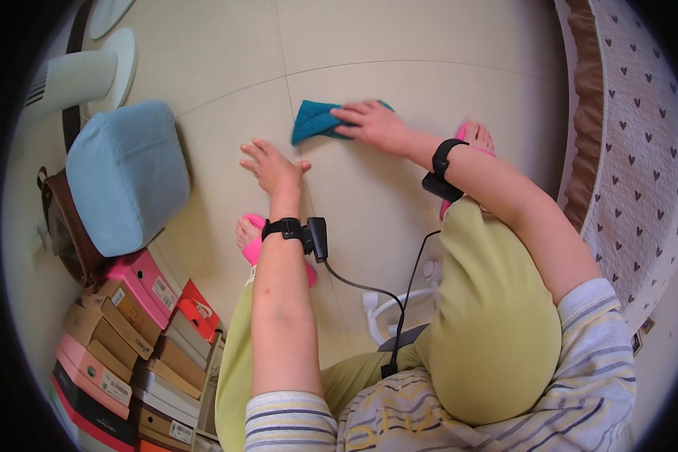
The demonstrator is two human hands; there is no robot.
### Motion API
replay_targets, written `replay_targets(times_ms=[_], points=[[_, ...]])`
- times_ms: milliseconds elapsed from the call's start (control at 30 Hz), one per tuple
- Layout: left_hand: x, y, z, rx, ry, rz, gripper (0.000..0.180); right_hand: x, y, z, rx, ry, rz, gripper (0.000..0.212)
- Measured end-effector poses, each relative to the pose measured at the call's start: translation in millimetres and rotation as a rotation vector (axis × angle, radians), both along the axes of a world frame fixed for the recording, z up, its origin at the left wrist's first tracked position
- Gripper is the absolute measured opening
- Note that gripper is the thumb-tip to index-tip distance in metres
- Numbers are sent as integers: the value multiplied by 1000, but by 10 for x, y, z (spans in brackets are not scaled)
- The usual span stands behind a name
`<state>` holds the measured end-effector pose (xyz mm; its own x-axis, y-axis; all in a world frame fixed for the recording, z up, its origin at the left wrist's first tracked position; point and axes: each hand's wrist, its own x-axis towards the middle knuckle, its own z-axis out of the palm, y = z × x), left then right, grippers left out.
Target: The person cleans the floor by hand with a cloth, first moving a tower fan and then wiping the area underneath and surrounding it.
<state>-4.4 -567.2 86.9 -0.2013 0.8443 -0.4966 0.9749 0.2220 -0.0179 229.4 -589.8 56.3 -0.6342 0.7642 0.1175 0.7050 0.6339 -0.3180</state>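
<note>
A folded teal cloth [314, 121] lies on the tiled floor [369, 196] in front of me. My right hand [374, 126] rests on top of its right part, fingers stretched out and pressing it flat. Part of the cloth is hidden under that palm. To the left and a little nearer, my left hand [273, 167] is spread, holding nothing, apart from the cloth. Whether its palm touches the floor I cannot tell. Each wrist wears a black strap with a small dark box.
Left of me stand a light blue padded stool [132, 177], a brown bag [69, 226] and stacked shoe boxes [102, 331]. A white appliance [83, 79] is at the far left. A bed with a heart-patterned cover [633, 135] borders the right. A black cable [361, 285] hangs between my arms.
</note>
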Motion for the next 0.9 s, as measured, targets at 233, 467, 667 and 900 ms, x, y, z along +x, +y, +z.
replay_targets(times_ms=[233,467,667,900], points=[[42,11,13,17,-45,-25,113,104,16,65,60,-31,-487,38],[-126,-27,-78,39,31,-61,112,-2,48,226,-94,-140,-171,32],[115,22,12,-23,28,-65,114,231,-81,146,-66,-24,-481,35],[-5,21,-30,11,34,-91,117,239,110,80,-32,35,-412,26]])
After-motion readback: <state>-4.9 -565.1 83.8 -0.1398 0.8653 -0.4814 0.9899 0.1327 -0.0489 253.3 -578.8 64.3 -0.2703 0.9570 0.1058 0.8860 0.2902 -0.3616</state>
